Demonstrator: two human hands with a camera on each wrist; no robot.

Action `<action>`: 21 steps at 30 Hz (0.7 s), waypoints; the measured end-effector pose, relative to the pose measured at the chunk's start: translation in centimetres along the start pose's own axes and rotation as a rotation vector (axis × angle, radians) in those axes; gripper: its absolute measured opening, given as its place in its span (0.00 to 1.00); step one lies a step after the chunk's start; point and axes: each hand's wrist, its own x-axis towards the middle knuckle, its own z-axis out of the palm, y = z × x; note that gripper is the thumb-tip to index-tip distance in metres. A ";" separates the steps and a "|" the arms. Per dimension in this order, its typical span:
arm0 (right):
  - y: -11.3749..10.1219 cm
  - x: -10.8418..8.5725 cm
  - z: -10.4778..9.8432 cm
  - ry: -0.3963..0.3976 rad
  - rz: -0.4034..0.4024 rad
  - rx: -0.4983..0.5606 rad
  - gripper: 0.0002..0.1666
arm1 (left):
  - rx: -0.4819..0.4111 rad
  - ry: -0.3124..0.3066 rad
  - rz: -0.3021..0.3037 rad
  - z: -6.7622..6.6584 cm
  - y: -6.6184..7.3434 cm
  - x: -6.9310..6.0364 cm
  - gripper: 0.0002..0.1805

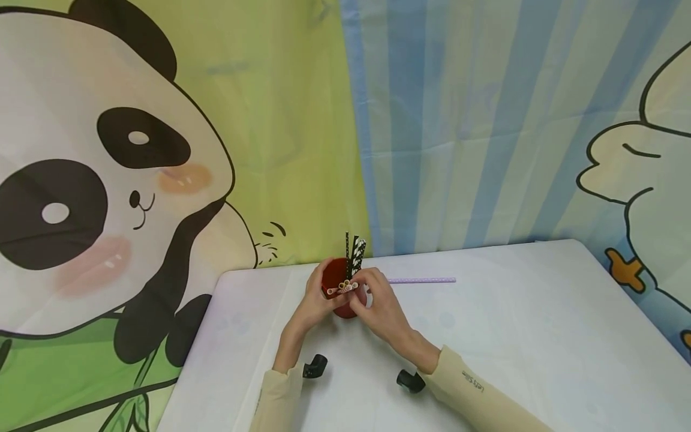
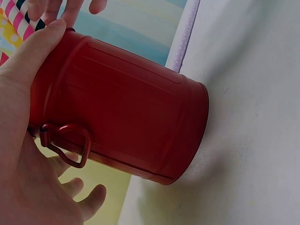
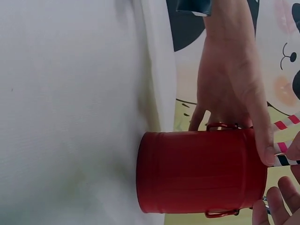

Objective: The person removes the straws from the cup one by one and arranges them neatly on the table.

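Observation:
A red metal bucket with small side handles stands near the table's far edge. My left hand grips it by the upper side; in the left wrist view the thumb lies at the rim of the bucket and the other fingers spread behind. Several patterned paper straws rise from its mouth, some black-and-white, others pink-striped or yellow. Over the rim, my right hand pinches straws between thumb and fingers. Its fingers partly hide which ones. In the right wrist view, pink-striped straws stick out past the bucket.
A purple straw with white dots lies on the white table, right of the bucket. Behind the table hang printed cloths with a panda and blue stripes. A black curved piece sits by the left wrist, another by the right.

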 end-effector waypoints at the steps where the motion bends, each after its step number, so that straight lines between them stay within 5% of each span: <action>1: -0.1 0.0 -0.1 0.001 0.005 0.009 0.14 | 0.000 0.002 0.005 0.0 0.0 0.0 0.53; 21: -1.7 0.7 -2.3 0.025 0.204 0.218 0.12 | 0.013 0.009 -0.007 0.1 0.0 0.1 0.53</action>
